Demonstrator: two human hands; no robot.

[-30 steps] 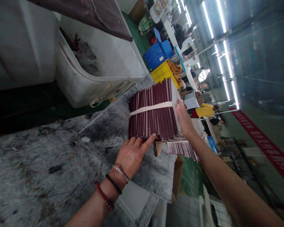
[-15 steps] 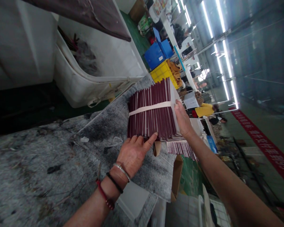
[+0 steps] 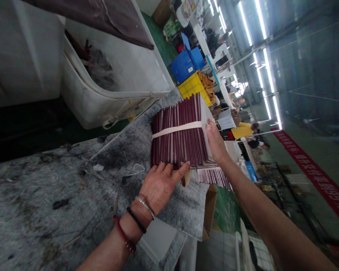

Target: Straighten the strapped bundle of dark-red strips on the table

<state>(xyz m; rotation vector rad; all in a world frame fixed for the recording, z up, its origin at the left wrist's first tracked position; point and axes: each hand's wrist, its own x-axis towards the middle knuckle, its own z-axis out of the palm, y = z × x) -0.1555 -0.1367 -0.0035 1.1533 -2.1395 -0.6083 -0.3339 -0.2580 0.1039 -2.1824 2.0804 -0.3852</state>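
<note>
Grey bench; white bin holds dark scraps.

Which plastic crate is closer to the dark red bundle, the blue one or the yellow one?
The yellow crate. It sits right behind the top of the banded dark red bundle that both hands hold, while the blue crate stands farther back beyond it.

The bundle looks like thin card or paper sheets, maroon and matt, with pale edges, bound by a smooth cream band. The counter is covered in rough, grey, stained felt-like cloth. The white tub and the blue crate look like smooth plastic.
</note>
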